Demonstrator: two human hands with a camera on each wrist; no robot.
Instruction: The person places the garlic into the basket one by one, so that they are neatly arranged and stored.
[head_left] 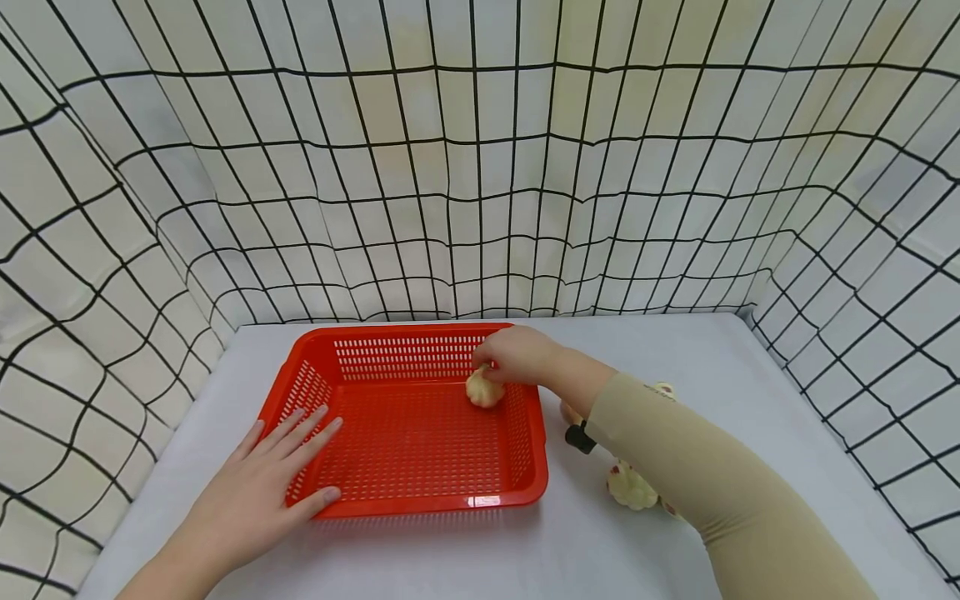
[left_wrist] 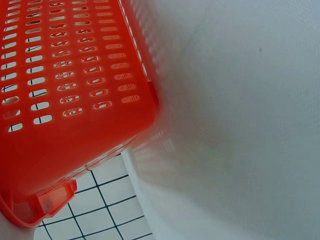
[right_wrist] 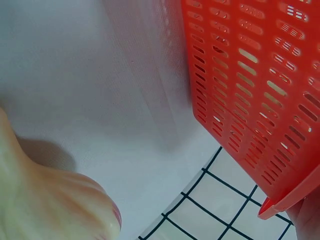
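A pale garlic bulb (head_left: 483, 393) hangs from the fingertips of my right hand (head_left: 517, 354), which pinches it by its top. Hand and bulb are over the back right corner inside a red plastic basket (head_left: 412, 506). My left hand (head_left: 258, 479) lies with fingers spread across the basket's left rim, thumb over the front left corner. The left wrist view shows the basket's slotted outer wall (left_wrist: 75, 125) and little of that hand. In the right wrist view the basket wall hides most of my right hand.
On the white table (head_left: 600, 558), right of the basket, several more garlic bulbs (head_left: 632, 486) lie partly hidden under my right sleeve (head_left: 697, 467). One bulb (right_wrist: 55, 200) is large in the right wrist view. Black netting (head_left: 480, 200) over white cloth surrounds the back and sides.
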